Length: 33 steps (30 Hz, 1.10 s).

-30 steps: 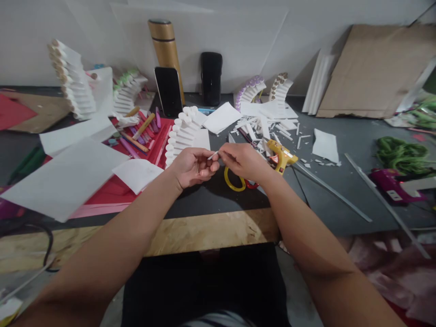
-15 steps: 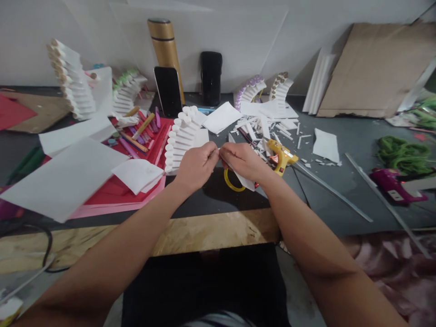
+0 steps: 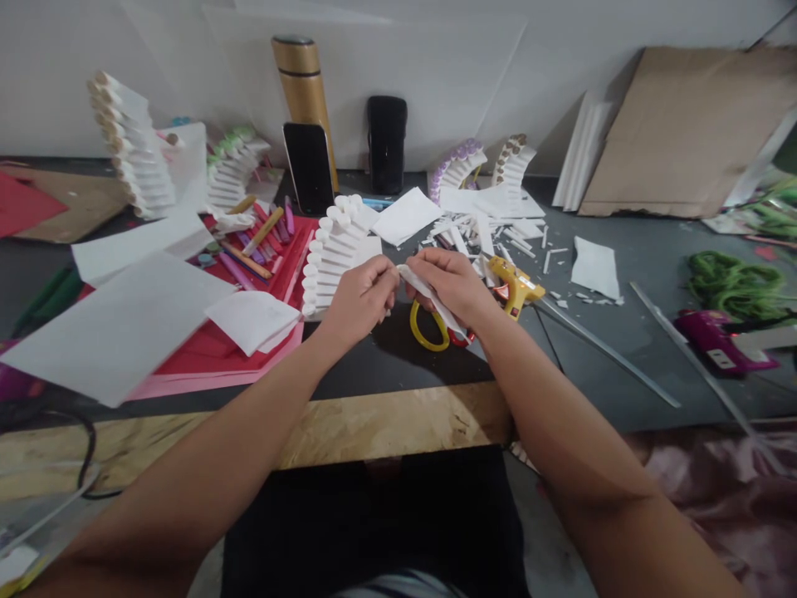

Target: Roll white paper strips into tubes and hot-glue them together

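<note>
My left hand is closed, its fingertips pinching the near-left end of a white paper strip. The thumb and fingers of my right hand are wrapped round the same strip, whose loose end slants down under the palm. Part of the strip is hidden by the fingers. Just below my right hand lie scissors with yellow handles. Beside my left hand stands a curved row of white paper rolls. To the right of my right hand is a yellow hot glue gun.
White paper scraps are strewn behind the glue gun. Paper sheets lie over red sheets at left. A phone leans on a gold flask. Glue sticks, green yarn and a purple glue gun lie at right.
A small white piece showed between my fingertips at first. My left hand has turned palm down. The paper strip has come into view under my right hand and now looks narrower.
</note>
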Motion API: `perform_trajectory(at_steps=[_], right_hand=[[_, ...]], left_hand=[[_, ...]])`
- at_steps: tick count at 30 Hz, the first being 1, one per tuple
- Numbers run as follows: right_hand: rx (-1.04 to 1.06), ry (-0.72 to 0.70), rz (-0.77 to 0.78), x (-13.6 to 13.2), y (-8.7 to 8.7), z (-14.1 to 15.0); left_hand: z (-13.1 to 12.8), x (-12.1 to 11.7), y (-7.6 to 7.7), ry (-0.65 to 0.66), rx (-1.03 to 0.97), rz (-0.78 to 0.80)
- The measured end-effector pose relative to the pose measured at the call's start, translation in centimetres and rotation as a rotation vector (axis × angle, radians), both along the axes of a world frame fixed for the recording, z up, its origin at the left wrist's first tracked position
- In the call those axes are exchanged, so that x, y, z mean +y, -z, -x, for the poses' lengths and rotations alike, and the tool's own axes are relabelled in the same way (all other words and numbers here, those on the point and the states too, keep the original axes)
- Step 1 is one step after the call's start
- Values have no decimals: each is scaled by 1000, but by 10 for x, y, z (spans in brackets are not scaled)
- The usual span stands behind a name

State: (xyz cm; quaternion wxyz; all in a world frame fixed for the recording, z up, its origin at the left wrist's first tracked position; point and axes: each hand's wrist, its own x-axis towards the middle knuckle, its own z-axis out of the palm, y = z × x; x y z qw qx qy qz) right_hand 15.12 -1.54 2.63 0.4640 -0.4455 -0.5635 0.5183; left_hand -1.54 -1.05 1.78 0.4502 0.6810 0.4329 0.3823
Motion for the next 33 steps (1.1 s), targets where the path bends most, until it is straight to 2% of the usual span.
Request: perform_trajectory(at_steps=[3, 10, 15, 22, 25, 28, 31, 33], right_hand=[[65, -17, 40, 1, 0, -1], [142, -77, 10, 2, 0, -4], [246, -108, 102, 4, 0, -6], [232, -133, 126, 6, -1, -10], [142, -76, 63, 5, 1, -7], [-92, 43, -129, 3, 4, -3], [-388, 183, -346, -1, 4, 2], [-492, 240, -402, -4, 3, 4]], left_hand=[[0, 0, 1, 4, -10, -2], [0, 0, 1, 1, 9, -36], [0, -1, -1, 9, -9, -20], [0, -3, -1, 24, -4, -23], [0, -3, 0, 13, 5, -13], [-1, -3, 2, -11, 67, -41], [-2, -3, 3, -49, 213, -192], [-2, -3, 3, -82, 337, -327]])
